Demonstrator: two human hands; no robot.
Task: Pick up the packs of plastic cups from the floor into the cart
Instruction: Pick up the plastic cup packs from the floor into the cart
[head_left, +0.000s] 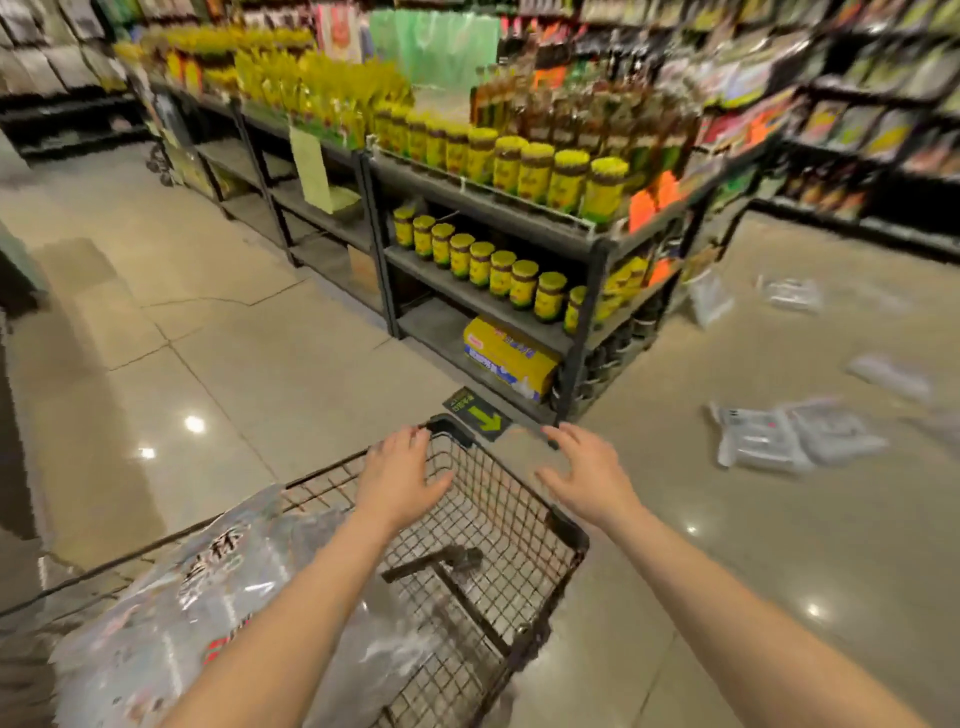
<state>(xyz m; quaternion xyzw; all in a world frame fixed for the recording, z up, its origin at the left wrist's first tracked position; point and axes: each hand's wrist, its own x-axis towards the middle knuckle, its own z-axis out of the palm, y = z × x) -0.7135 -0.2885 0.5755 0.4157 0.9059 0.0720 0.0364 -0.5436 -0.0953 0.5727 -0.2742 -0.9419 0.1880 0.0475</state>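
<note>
Over the cart (519, 525) we are holding our left hand (400, 475) and right hand (587, 478) spread and empty; one pack (208, 597) is lying inside, and about four packs (769, 434) are lying on the floor (727, 545) well to the right. We are judging it best to wheel closer, then lift each pack with both hands

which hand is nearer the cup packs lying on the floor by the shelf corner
Right. The right hand hovers past the cart's right rim, toward the packs; the left hand is over the basket, farther away.
</note>
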